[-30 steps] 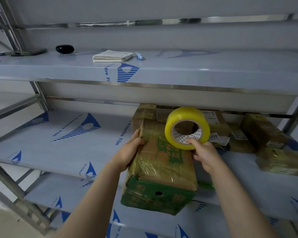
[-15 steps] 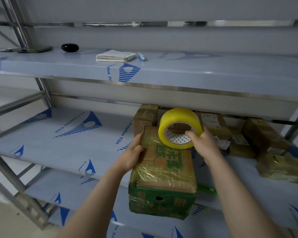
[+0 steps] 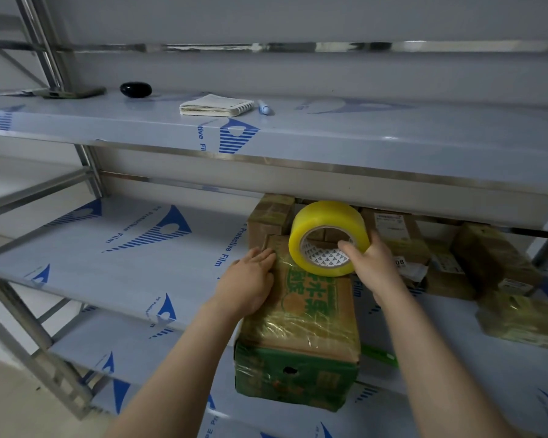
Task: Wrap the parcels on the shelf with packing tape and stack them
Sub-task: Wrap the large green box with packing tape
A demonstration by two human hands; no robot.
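Yellow tape roll (image 3: 329, 216) gripped by right hand (image 3: 377, 267); left hand (image 3: 247, 286) flat against parcel (image 3: 301, 327); boxes (image 3: 393, 229) behind.

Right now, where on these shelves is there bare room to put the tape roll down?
The middle shelf is bare from its left end to the parcel the left hand rests against. The top shelf is bare right of the pen. Crowded: behind and right of that parcel, where wrapped parcels sit close together. The right hand grips the tape roll.
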